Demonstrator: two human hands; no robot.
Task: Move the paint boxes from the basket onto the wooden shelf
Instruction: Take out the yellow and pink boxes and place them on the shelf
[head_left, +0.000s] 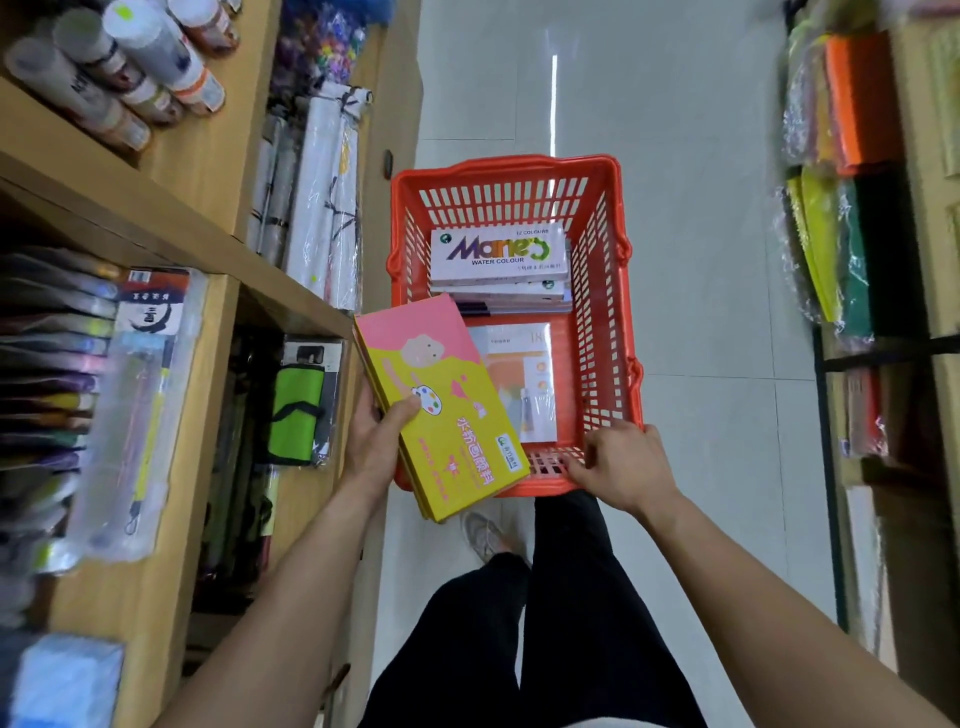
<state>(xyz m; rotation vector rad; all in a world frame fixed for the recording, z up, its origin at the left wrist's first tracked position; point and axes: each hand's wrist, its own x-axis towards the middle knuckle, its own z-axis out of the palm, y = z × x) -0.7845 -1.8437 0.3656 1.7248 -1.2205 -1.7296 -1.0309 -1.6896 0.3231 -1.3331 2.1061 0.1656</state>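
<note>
A pale tiled floor runs down the aisle, glossy with a streak of reflected light. The red basket appears above it, though whether it rests on the tiles cannot be told. To the left stands the wooden shelf — its upper board carries white paint bottles lying on their sides, and the compartment below holds clear-wrapped packets and a row of coloured tubes. Further along, rolled sheets lean upright — wrapped in plastic.
</note>
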